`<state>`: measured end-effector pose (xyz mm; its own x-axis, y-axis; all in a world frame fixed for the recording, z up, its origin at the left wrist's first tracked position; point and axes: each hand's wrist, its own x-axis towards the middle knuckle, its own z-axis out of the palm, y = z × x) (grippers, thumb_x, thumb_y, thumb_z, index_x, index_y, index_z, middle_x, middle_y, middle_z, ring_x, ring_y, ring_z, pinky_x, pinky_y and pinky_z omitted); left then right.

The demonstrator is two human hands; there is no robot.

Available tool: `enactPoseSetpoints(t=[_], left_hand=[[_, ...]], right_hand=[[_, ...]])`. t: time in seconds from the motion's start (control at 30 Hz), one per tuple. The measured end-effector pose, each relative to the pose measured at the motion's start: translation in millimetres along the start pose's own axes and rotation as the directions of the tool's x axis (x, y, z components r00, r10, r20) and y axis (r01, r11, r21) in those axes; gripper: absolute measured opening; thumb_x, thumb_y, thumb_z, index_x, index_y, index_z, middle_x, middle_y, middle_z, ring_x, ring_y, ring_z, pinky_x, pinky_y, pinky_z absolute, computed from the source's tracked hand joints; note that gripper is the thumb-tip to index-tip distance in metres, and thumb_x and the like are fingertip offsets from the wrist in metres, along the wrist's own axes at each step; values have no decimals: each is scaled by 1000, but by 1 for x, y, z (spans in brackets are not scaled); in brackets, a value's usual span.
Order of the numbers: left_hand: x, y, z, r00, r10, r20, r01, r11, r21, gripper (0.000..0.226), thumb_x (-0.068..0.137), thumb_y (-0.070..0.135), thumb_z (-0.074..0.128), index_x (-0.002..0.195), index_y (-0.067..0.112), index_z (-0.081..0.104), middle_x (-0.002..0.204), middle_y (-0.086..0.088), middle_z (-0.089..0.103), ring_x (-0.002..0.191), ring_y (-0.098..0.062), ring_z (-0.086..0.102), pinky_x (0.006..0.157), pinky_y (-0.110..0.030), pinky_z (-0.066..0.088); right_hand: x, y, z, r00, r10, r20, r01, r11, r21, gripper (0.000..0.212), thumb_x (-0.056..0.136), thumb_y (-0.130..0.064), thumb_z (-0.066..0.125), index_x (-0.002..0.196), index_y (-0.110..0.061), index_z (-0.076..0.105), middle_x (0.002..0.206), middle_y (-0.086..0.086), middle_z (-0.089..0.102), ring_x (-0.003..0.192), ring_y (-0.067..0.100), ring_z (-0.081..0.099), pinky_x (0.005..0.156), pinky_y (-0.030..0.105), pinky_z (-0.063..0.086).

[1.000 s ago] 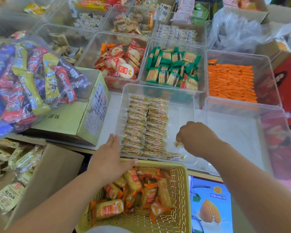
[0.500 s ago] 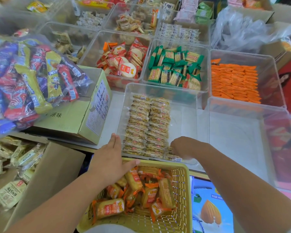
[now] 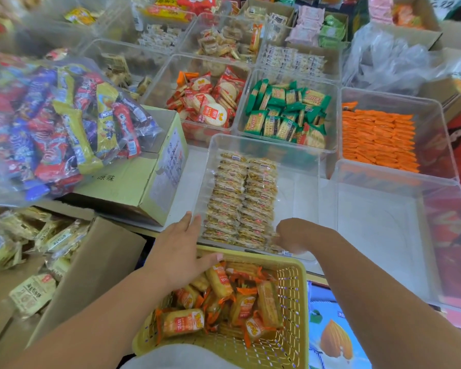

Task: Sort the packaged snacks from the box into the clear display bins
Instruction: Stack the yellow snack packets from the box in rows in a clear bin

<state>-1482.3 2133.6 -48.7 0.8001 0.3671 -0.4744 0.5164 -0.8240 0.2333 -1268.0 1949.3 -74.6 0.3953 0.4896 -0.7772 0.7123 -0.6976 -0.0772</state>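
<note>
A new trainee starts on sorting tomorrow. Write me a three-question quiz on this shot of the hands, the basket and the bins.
1. Fill in: the packets in the yellow basket have ___ wrapper ends.
2. True or false: the left hand grips a packet.
3. The right hand is in: A the yellow basket; B the clear bin with two rows of clear-wrapped snacks; C neither.

Key: 1 orange; 2 false, it lies flat on the basket's rim; 3 B.
</note>
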Motion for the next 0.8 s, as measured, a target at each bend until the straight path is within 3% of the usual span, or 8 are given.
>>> enactPoseSetpoints(t=[0.17,0.23,0.33,0.4,0.5,0.6,0.7,0.8], left_hand=[[-62,-33,-7,958,52,-283,-107,977,-182,70,90,62,62,149,25,52,160,0,41,146,-22,37,120,-43,32],[-90,-51,-10,912,36,-409,-145,960,-240,57,87,56,65,131,19,67,138,-1,61,129,-15,50,111,-31,38],[-129,-86,-12,860,-98,-501,-67,951,-300,38,88,42,74,116,15,74,118,0,67,113,-10,50,96,-16,32],[-151,-115,-9,845,-244,-476,37,915,-403,32,89,32,79,118,19,72,121,4,65,116,-15,53,100,-25,38],[-177,-161,-3,798,-424,-429,124,812,-571,27,90,31,77,115,27,69,112,15,63,109,-16,58,89,-32,46],[-190,-211,3,788,-554,-269,289,718,-634,41,91,42,73,129,31,60,127,5,61,111,-14,58,95,-35,48],[-195,-266,11,830,-545,-115,413,741,-530,65,90,55,69,144,28,48,138,-3,55,120,-20,55,104,-39,46],[-184,-298,15,864,-499,-64,417,782,-464,76,86,59,71,149,27,43,139,-6,54,130,-26,51,107,-39,43]], right_hand=[[-39,-41,-22,945,-84,-315,107,993,55,44,100,-50,47,97,-14,72,96,3,70,90,22,65,81,37,54],[-55,-74,-28,894,-181,-410,243,964,104,42,98,-52,51,104,-17,72,103,0,72,97,22,66,84,38,54],[-71,-133,-29,814,-330,-478,423,901,98,40,97,-52,55,126,-27,66,122,-7,69,113,18,62,93,32,49],[-77,-177,-20,759,-419,-499,517,853,70,44,98,-52,54,136,-31,59,135,-11,62,125,13,55,102,30,42],[-79,-243,5,667,-546,-507,662,747,65,46,98,-51,55,140,-31,57,147,-8,52,138,13,41,115,33,34],[-76,-301,28,578,-644,-500,724,688,-49,43,98,-47,55,138,-31,60,158,-6,40,149,18,24,125,32,14],[-72,-348,43,579,-664,-473,694,706,-140,41,100,-49,51,138,-34,58,163,-7,31,155,22,-2,123,33,-6],[-66,-361,52,653,-617,-440,637,761,-121,38,102,-52,46,133,-35,60,163,-10,26,153,21,-22,126,47,-1]])
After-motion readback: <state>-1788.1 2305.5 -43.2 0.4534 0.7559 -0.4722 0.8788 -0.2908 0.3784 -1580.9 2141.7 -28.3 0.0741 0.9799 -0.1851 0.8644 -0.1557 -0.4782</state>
